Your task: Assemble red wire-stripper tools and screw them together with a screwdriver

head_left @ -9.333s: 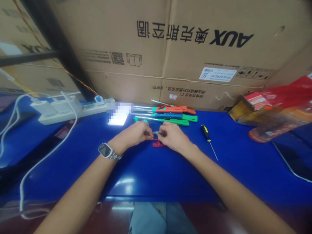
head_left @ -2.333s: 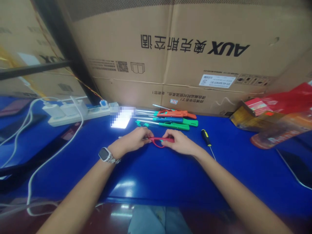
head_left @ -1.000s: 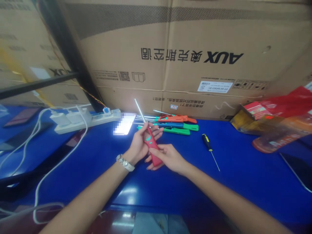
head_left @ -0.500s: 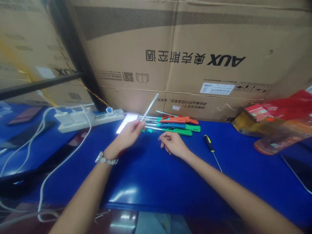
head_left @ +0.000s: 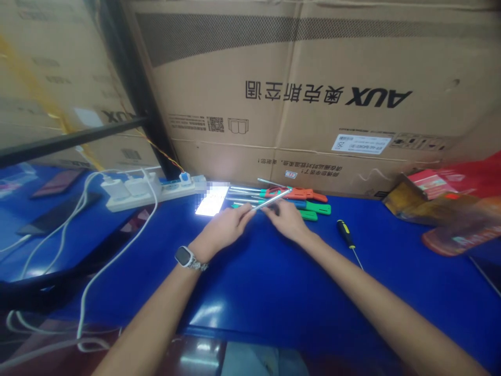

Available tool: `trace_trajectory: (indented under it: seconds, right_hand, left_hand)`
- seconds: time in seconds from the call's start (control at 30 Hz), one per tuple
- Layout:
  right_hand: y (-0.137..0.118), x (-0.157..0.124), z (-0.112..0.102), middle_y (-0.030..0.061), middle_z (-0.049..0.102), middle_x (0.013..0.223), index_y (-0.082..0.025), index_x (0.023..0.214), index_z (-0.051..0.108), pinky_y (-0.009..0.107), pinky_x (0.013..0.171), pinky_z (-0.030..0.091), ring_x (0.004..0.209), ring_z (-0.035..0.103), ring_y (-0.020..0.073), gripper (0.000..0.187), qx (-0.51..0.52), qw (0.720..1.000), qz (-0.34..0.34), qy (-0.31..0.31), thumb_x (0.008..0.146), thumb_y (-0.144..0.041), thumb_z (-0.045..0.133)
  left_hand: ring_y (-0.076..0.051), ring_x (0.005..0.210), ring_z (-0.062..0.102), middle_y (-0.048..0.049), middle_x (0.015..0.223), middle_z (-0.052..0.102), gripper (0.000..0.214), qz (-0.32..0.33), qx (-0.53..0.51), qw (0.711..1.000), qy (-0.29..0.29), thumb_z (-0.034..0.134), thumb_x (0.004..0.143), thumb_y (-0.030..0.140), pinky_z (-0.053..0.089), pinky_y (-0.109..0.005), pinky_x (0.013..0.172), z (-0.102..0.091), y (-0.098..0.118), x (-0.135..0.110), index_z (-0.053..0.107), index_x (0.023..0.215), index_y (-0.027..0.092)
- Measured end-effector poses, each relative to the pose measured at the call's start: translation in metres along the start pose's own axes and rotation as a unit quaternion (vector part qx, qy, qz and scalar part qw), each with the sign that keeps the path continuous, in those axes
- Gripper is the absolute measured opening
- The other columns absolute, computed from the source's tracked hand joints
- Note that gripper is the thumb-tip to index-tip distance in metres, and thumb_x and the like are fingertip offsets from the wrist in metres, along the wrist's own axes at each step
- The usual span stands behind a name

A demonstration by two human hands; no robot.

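My left hand [head_left: 229, 224], with a watch [head_left: 183, 256] on its wrist, is closed round the lower end of a thin silver metal tube [head_left: 273, 200]. The tube slants up to the right, and whatever is at its lower end is hidden in the hand. Right beside it, my right hand [head_left: 288, 220] has its fingers curled under the tube; whether they grip it or something small is hidden. Behind both hands lie several long-necked lighters with metal barrels, among them an orange one [head_left: 313, 195] and a green one [head_left: 323, 209].
A lit phone [head_left: 213, 201] lies left of the lighters, near a white power strip [head_left: 168, 189] with plugs and cables. A yellow-black screwdriver [head_left: 344, 233] lies to the right. A large cardboard box [head_left: 305, 62] stands behind; packages [head_left: 426, 198] sit at far right on the blue table [head_left: 266, 282].
The tube has tipped from steep to a flatter slant to the right. My left hand has turned and moved right, and the two hands are now close together. The view has shifted slightly.
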State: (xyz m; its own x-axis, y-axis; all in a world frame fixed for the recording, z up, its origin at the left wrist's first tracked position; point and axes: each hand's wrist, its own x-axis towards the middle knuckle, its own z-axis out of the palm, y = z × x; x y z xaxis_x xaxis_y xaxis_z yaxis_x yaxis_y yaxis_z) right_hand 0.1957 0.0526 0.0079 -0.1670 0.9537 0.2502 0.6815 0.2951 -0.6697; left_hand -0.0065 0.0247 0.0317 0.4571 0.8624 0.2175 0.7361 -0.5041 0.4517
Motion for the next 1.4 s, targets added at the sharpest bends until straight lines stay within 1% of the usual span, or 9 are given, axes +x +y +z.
trace_trajectory:
  seconds: [0.07,0.13,0.23,0.3,0.53,0.63,1.0,1.27,1.4]
  right_hand:
    - [0.019,-0.012,-0.018,0.007,0.072,0.082,-0.018,0.092,0.062,0.03,0.058,0.051,0.067,0.069,0.0202,0.03,0.201,0.978,0.051,0.019,0.085,-0.047,0.065]
    - [0.032,-0.023,-0.035,0.0048,0.069,0.076,-0.017,0.089,0.062,0.025,0.046,0.046,0.062,0.065,0.0176,0.042,0.344,0.931,0.111,0.058,0.073,-0.053,0.075]
    - [0.038,-0.034,-0.053,-0.0022,0.058,0.066,-0.016,0.087,0.067,0.021,0.041,0.043,0.054,0.053,0.0102,0.046,0.484,0.855,0.147,0.116,0.062,-0.052,0.082]
    - [0.035,-0.037,-0.056,-0.005,0.051,0.063,-0.017,0.087,0.07,0.02,0.04,0.042,0.051,0.045,0.0077,0.043,0.52,0.834,0.139,0.124,0.064,-0.051,0.082]
    - [0.031,-0.04,-0.046,-0.0057,0.047,0.059,-0.018,0.084,0.069,0.021,0.036,0.044,0.044,0.045,0.0068,0.038,0.424,0.89,0.075,0.148,0.075,-0.054,0.072]
    - [0.033,-0.04,-0.045,-0.0058,0.051,0.059,-0.018,0.087,0.066,0.021,0.035,0.046,0.043,0.047,0.0077,0.038,0.407,0.898,0.058,0.16,0.075,-0.054,0.073]
    - [0.025,-0.039,-0.039,-0.0009,0.064,0.066,-0.018,0.079,0.063,0.023,0.045,0.052,0.06,0.061,0.0133,0.038,0.469,0.869,0.069,0.143,0.066,-0.048,0.083]
    - [0.02,-0.04,-0.037,-0.0069,0.052,0.055,-0.019,0.071,0.06,0.021,0.046,0.037,0.049,0.042,0.0063,0.037,0.565,0.813,0.081,0.115,0.059,-0.037,0.091]
    - [0.017,-0.042,-0.038,-0.0052,0.053,0.061,-0.018,0.071,0.06,0.022,0.05,0.036,0.055,0.042,0.0072,0.036,0.609,0.783,0.091,0.09,0.059,-0.033,0.091]
  left_hand:
    - [-0.019,0.056,0.053,0.0013,0.063,0.054,0.033,0.003,0.026,1.0,-0.008,0.031,0.103,0.044,0.031,-0.028,0.057,0.002,0.003,0.0,0.053,0.091,0.024]
    - [-0.02,0.058,0.055,0.0009,0.063,0.053,0.034,-0.001,0.059,0.998,-0.023,0.028,0.104,0.044,0.032,-0.029,0.058,0.004,0.006,0.0,0.053,0.093,0.024]
    - [-0.022,0.062,0.059,0.0001,0.065,0.055,0.034,0.0,0.114,0.992,-0.052,0.026,0.104,0.045,0.033,-0.03,0.06,0.009,0.01,0.0,0.051,0.092,0.024]
    - [-0.024,0.064,0.061,-0.0003,0.065,0.056,0.035,0.005,0.143,0.987,-0.072,0.025,0.104,0.046,0.033,-0.03,0.06,0.012,0.013,0.0,0.049,0.091,0.024]
    - [-0.025,0.066,0.063,-0.0004,0.068,0.059,0.036,0.011,0.159,0.983,-0.091,0.022,0.104,0.047,0.034,-0.031,0.061,0.019,0.013,0.0,0.048,0.093,0.025]
    - [-0.024,0.065,0.062,-0.0008,0.068,0.058,0.037,0.012,0.157,0.984,-0.088,0.022,0.104,0.047,0.034,-0.031,0.061,0.017,0.011,0.0,0.049,0.093,0.024]
    - [-0.022,0.064,0.059,0.0003,0.067,0.055,0.034,0.019,0.133,0.987,-0.082,0.024,0.104,0.046,0.033,-0.029,0.061,0.014,0.013,0.0,0.047,0.092,0.024]
    - [-0.023,0.065,0.061,-0.0004,0.067,0.056,0.035,0.026,0.146,0.986,-0.072,0.022,0.105,0.046,0.032,-0.03,0.06,0.016,0.014,-0.002,0.046,0.091,0.024]
    - [-0.022,0.064,0.061,0.0001,0.066,0.056,0.035,0.03,0.146,0.987,-0.066,0.022,0.105,0.046,0.032,-0.03,0.06,0.016,0.014,-0.001,0.047,0.092,0.024]
